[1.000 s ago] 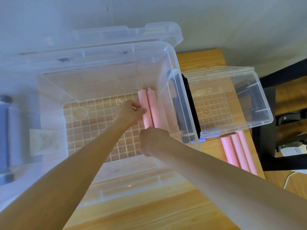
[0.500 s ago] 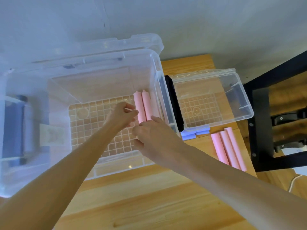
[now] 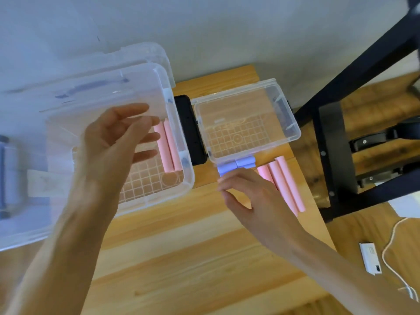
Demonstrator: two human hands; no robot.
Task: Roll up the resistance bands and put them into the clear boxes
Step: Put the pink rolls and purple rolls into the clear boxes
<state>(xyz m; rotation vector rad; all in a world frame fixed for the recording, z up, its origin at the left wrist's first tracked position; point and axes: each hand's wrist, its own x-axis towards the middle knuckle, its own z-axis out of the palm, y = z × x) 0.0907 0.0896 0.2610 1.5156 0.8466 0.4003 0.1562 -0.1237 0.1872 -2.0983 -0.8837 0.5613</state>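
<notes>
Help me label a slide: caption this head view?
Two pink rolls lie in the large clear box; right hand reaches toward three more.

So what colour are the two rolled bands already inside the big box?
Pink, plainest in the head view: rolled bands against the big box right wall.

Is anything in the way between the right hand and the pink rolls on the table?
Nothing visible is. The right hand hovers open right beside the three pink rolls on the wooden table.
</notes>
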